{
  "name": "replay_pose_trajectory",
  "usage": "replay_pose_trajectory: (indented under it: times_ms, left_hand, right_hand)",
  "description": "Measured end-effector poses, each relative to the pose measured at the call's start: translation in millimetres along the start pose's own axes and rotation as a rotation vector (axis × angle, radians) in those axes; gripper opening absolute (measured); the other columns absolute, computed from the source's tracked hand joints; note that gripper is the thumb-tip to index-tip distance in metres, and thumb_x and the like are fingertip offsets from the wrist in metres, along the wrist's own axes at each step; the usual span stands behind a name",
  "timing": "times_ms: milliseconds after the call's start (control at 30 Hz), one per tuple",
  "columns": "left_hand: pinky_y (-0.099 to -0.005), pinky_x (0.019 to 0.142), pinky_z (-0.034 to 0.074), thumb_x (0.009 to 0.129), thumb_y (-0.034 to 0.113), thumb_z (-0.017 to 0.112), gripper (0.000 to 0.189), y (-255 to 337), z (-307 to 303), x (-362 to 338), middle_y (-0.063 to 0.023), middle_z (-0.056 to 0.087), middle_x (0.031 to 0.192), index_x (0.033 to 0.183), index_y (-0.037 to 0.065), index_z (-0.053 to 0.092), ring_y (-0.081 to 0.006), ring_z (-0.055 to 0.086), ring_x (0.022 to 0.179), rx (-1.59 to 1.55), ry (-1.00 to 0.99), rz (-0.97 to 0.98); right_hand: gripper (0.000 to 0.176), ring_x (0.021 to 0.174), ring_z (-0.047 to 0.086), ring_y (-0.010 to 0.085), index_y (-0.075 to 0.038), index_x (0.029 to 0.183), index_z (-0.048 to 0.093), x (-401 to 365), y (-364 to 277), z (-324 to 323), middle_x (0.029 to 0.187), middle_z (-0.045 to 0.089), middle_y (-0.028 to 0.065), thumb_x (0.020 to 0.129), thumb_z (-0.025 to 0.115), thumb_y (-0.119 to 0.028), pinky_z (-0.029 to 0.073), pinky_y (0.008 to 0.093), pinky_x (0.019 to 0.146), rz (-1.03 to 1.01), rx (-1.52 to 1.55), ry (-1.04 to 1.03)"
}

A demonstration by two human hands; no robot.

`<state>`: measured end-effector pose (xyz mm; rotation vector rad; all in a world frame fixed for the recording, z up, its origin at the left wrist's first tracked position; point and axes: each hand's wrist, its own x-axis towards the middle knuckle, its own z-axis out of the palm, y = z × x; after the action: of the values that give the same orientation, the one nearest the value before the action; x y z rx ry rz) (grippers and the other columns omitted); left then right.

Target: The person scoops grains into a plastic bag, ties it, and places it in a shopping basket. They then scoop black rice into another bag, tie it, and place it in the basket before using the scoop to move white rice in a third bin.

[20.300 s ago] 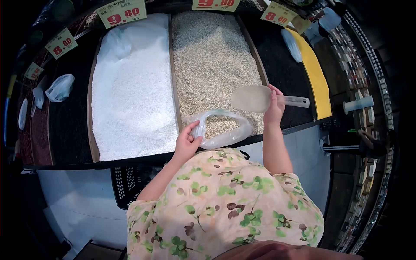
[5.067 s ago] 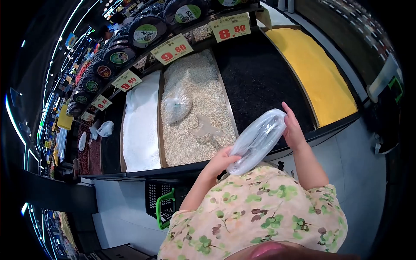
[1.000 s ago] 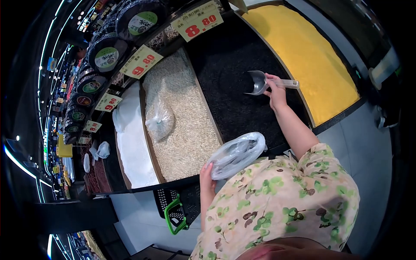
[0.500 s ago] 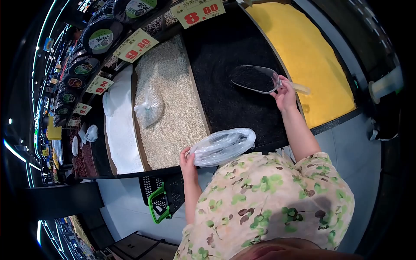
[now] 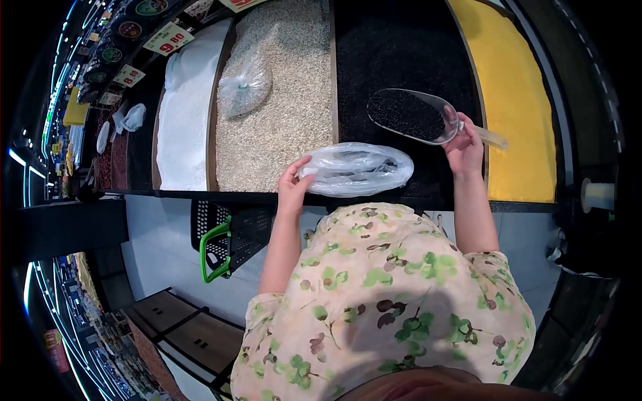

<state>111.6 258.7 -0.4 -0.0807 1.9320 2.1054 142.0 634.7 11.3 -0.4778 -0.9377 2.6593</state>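
The right hand grips the handle of a clear scoop, which is full of black grain and is held level above the black bin. The left hand pinches one end of a clear bag, held lying sideways at the bin's front edge, just below the scoop. Left of the black bin is a pale grain bin with a tied bag lying in it, then a white bin. A yellow bin is on the right. A basket stands on the floor below.
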Motion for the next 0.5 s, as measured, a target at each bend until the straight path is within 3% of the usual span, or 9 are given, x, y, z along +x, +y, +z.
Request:
replay_pose_trajectory:
  times_ms: [333, 467, 500]
  left_hand:
    - [-0.0271, 0.091, 0.042, 0.069, -0.010, 0.054, 0.069, 21.4, 14.0, -3.4, -0.0110, 0.047, 0.131, 0.135, 0.000, 0.038, -0.0164, 0.052, 0.110, 0.071, -0.139, -0.029]
    - [-0.0271, 0.092, 0.041, 0.068, -0.011, 0.053, 0.072, 26.1, 19.7, -2.7, -0.0118, 0.043, 0.135, 0.137, 0.000, 0.035, -0.0167, 0.051, 0.112, 0.053, -0.168, -0.008]
    - [-0.0264, 0.091, 0.042, 0.069, -0.011, 0.053, 0.072, 27.5, 22.1, -3.2, -0.0116, 0.042, 0.135, 0.137, 0.000, 0.034, -0.0158, 0.050, 0.112, 0.049, -0.183, -0.007]
  right_hand:
    - [0.024, 0.110, 0.054, 0.0227, -0.003, 0.107, 0.052, -25.6, 29.4, 33.9, 0.122, 0.054, 0.0162, 0.085, 0.049, -0.011, 0.055, 0.0328, 0.071, 0.113, -0.137, -0.229]
    - [0.024, 0.109, 0.053, 0.0193, -0.005, 0.105, 0.055, -36.1, 33.7, 47.3, 0.125, 0.052, 0.0153, 0.082, 0.054, -0.012, 0.051, 0.0261, 0.071, 0.120, -0.332, -0.266]
    - [0.024, 0.109, 0.052, 0.0188, -0.004, 0.104, 0.056, -36.7, 33.8, 48.7, 0.126, 0.052, 0.0157, 0.080, 0.056, -0.010, 0.048, 0.0275, 0.080, 0.125, -0.360, -0.295]
